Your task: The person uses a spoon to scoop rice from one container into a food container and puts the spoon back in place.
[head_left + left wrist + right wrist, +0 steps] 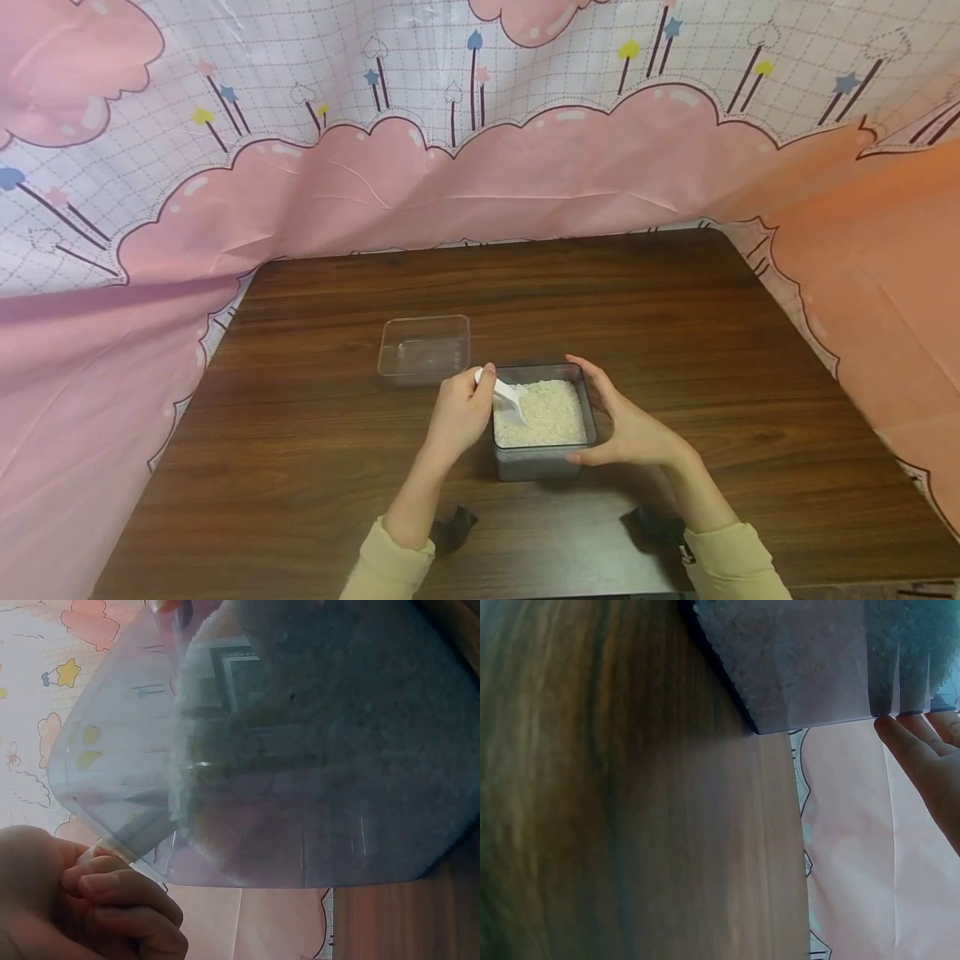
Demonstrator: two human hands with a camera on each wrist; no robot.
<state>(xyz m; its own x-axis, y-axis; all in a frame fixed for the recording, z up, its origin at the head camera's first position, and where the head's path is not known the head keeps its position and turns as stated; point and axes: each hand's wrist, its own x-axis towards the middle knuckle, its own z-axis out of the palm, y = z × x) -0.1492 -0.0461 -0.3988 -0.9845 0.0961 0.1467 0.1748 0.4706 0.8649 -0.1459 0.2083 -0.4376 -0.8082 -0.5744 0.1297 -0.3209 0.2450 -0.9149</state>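
Observation:
A square see-through grey container (538, 465) stands on the table, filled with white grains that look like rice (557, 410). My left hand (459, 412) grips the handle of a white plastic scoop (510, 403) over the container's left side; the scoop's end dips into the grains. In the left wrist view, the fingers (127, 896) curl about the handle beside the container wall. Around the right side of the container, my right hand (637, 433) holds it, thumb at the front and fingers at the far corner. The right wrist view shows fingertips (904, 739) touching its edge.
A clear, shallow plastic lid (424, 346) lies on the brown wooden table (322, 467), behind and left of the container. Dark wrist devices (454, 528) hang below both forearms. A pink and white patterned curtain (480, 183) borders the table's back and sides.

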